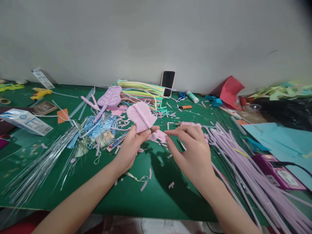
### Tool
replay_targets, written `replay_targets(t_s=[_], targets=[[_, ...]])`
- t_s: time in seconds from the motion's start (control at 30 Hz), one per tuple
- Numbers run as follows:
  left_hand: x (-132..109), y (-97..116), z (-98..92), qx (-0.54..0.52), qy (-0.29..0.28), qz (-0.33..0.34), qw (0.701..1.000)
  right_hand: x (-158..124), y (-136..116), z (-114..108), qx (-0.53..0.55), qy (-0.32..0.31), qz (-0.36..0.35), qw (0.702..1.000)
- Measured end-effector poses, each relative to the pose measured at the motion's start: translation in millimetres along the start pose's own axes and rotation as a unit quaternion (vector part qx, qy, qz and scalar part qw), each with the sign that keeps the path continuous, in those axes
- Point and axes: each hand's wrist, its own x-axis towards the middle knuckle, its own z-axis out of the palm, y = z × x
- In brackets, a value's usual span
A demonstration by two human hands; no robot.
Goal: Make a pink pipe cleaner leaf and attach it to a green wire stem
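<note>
L hand (129,148) and R hand (195,152) sit closest, over the near edge of the green worktop (156,198). L grip pinches the base of the pink leaf (141,117), held upright just above the worktop, centre frame. Thin dark stem (154,132) pokes out below the thumb toward R hand. R grip: fingertips drawn near together just beside the stem, can't tell if they pinch anything.

Progress, as judged: pink leaf blade looks fully formed, stem end prob. in work. Lilac leaf (111,97) lies at back, looks finished, beside neon straws (143,89) w/ phone (168,83) behind. Lots left: fan of lilac straws (243,162) at right looks unused, foil strips (36,162) at left, scraps (143,186) all over.
</note>
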Motion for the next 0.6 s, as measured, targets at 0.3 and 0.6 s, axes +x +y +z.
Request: replay_targets(t_s=[0.3,0.6], targets=[[0,5,-5.6,0.051,-0.038,-0.008,0.998,8,34,-6,0.007,-0.12,-0.055,0.991],[7,4,-7.3,-0.001,-0.042,-0.045,0.998,-23,32,13,0.279,-0.113,0.189,0.935]])
